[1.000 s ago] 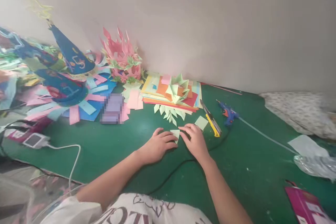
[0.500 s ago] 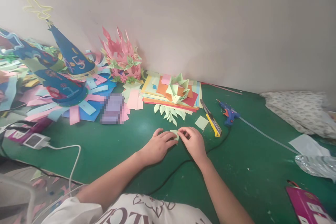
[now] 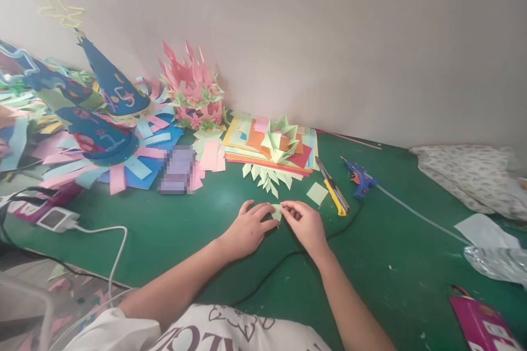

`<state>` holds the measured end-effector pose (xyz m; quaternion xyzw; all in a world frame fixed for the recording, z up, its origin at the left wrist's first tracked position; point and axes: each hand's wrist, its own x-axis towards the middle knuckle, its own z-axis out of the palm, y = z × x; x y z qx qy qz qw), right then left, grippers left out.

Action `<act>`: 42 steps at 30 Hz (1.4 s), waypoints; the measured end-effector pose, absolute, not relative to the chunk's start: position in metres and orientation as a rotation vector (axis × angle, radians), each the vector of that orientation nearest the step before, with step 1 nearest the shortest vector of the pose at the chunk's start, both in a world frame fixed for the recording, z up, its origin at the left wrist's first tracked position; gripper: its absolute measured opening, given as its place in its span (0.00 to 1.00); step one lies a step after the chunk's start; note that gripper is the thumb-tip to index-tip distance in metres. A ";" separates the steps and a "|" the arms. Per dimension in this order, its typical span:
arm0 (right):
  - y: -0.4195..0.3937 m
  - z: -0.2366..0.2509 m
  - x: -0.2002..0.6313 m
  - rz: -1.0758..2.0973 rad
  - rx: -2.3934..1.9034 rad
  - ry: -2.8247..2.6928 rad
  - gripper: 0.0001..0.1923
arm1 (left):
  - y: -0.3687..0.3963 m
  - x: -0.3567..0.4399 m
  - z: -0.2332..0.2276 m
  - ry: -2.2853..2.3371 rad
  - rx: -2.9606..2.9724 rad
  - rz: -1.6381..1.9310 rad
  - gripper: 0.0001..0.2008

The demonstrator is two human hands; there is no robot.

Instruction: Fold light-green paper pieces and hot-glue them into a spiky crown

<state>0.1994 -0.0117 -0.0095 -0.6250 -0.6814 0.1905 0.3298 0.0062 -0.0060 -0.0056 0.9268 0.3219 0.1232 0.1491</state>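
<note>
Between my hands, low over the green table, is a small piece of light green paper (image 3: 277,211). My left hand (image 3: 250,229) has its fingers closed on the paper's left side. On the right side, the fingertips of my right hand (image 3: 303,226) pinch its edge. The fingers cover part of the paper. Just beyond lie several folded light green paper leaves (image 3: 269,180). A light green paper square (image 3: 317,193) rests flat to the right, beside a yellow utility knife (image 3: 335,192).
A blue glue gun (image 3: 359,176) with a black cord lies right of the knife. Behind my hands is a stack of coloured paper (image 3: 242,159) bearing a green paper crown (image 3: 280,140). Left stand a pink paper crown (image 3: 193,88) and blue cone hats (image 3: 115,85).
Both hands stay nearly in place on the green paper. A little more of the paper shows between the fingers, and the view has shifted slightly.
</note>
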 end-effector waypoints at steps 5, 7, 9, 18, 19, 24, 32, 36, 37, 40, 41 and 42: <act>-0.013 -0.009 0.192 0.286 -1.663 -1.859 0.08 | -0.007 0.007 -0.006 0.945 2.663 0.359 0.22; -0.014 -0.009 0.190 0.201 -1.630 -1.928 0.10 | -0.007 0.008 -0.006 0.951 2.663 0.360 0.22; -0.014 -0.010 0.190 0.151 -1.578 -1.995 0.11 | -0.007 0.009 -0.005 0.956 2.658 0.351 0.22; -0.013 -0.011 0.202 0.127 -1.408 -2.200 0.14 | -0.007 0.009 -0.005 0.973 2.632 0.344 0.21; -0.013 -0.011 0.202 0.131 -1.409 -2.203 0.14 | -0.007 0.009 -0.005 0.973 2.632 0.347 0.21; -0.012 -0.013 0.203 0.141 -1.393 -2.237 0.15 | -0.008 0.010 -0.006 0.969 2.632 0.366 0.21; -0.012 -0.014 0.205 0.155 -1.395 -2.275 0.13 | -0.008 0.010 -0.006 0.963 2.639 0.356 0.19; -0.010 -0.015 0.206 0.171 -1.372 -2.283 0.13 | -0.008 0.009 -0.007 0.955 2.654 0.365 0.20; -0.010 -0.015 0.207 0.176 -1.369 -2.287 0.13 | -0.008 0.009 -0.007 0.952 2.657 0.369 0.20; -0.010 -0.015 0.207 0.184 -1.364 -2.303 0.13 | -0.008 0.009 -0.008 0.942 2.663 0.377 0.20; -0.009 -0.015 0.207 0.184 -1.363 -2.310 0.14 | -0.007 0.009 -0.008 0.937 2.665 0.380 0.19; -0.009 -0.014 0.207 0.185 -1.362 -2.315 0.14 | -0.007 0.009 -0.008 0.932 2.667 0.383 0.19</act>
